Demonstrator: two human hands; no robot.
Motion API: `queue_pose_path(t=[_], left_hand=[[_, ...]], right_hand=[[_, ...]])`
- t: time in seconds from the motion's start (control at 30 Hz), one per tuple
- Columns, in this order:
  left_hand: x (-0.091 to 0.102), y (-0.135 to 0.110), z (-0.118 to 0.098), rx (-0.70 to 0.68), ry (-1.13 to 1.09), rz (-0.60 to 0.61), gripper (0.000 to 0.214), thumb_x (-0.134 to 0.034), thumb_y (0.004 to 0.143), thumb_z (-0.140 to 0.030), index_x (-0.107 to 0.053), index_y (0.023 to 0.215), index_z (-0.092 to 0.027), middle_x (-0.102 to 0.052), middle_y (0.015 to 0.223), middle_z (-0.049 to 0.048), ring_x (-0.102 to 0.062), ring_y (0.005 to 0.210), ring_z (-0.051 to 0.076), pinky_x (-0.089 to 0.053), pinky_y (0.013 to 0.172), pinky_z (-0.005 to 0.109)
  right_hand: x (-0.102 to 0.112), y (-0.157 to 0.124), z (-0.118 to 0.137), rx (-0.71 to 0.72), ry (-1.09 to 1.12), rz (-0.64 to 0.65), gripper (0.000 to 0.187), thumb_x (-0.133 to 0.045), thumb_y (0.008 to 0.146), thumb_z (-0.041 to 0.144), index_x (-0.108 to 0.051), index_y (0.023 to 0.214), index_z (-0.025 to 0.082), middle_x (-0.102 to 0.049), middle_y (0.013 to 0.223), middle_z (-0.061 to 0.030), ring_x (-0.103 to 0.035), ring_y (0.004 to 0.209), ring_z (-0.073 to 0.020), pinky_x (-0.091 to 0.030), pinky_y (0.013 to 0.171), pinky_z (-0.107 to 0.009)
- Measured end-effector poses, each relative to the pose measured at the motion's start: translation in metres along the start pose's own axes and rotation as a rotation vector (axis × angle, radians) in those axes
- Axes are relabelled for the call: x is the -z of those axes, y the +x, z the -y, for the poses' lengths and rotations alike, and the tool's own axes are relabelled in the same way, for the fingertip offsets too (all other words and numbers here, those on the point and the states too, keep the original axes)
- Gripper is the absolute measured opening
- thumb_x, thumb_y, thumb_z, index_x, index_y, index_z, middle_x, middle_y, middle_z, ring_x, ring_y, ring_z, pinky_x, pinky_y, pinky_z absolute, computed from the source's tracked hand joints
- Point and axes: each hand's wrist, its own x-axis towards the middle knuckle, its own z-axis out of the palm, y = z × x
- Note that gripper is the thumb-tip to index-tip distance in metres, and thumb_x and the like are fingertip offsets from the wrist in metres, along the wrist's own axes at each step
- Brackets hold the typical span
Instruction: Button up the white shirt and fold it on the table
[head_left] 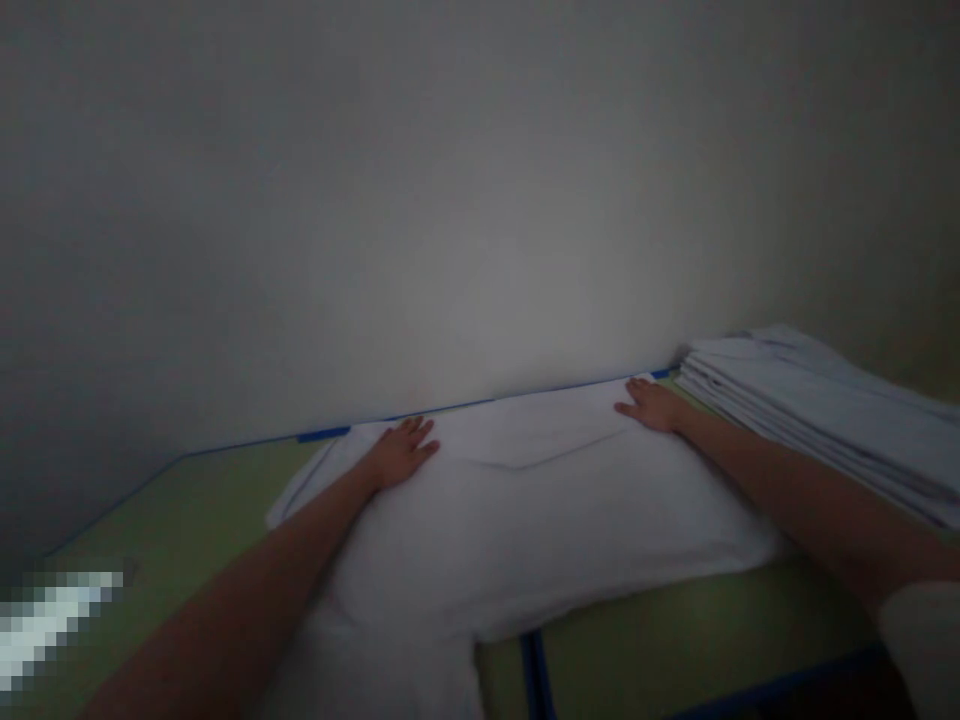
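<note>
A white cloth [525, 520] lies spread over a green table [187, 510], reaching the far edge by the wall. My left hand [401, 452] rests flat on the cloth's far left part, fingers stretched out and slightly apart. My right hand [651, 405] lies flat on the cloth's far right corner, fingers extended towards the wall. Both forearms stretch across the cloth. A fold line shows in the cloth between the two hands. Neither hand grips anything.
A stack of folded white cloths [810, 410] sits at the right on the table. Blue tape [322, 434] runs along the table's far edge and down the near middle. A plain wall stands right behind. A pixelated patch fills the lower left corner.
</note>
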Motion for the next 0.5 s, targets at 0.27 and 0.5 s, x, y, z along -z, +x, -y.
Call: queue_pose_path(t=[0.27, 0.5], left_hand=[[0.056, -0.1, 0.011, -0.245, -0.081, -0.009, 0.061, -0.039, 0.082, -0.05, -0.033, 0.137, -0.023, -0.024, 0.146, 0.0022, -0.021, 0.134, 0.021, -0.017, 0.11, 0.037], [0.065, -0.262, 0.005, -0.241, -0.119, 0.221, 0.067, -0.053, 0.073, -0.053, -0.03, 0.135, -0.039, -0.023, 0.144, -0.0037, -0.026, 0.131, 0.021, -0.026, 0.108, 0.033]], right_hand=[[0.044, -0.092, 0.017, 0.333, 0.066, -0.109, 0.064, -0.037, 0.082, 0.051, -0.035, 0.136, 0.016, -0.027, 0.143, -0.0082, -0.019, 0.133, -0.0246, -0.017, 0.109, -0.042], [0.07, -0.241, 0.005, 0.554, 0.057, 0.033, 0.081, -0.057, 0.067, 0.053, -0.022, 0.138, 0.036, -0.03, 0.141, -0.0044, -0.022, 0.131, -0.0164, -0.022, 0.105, -0.03]])
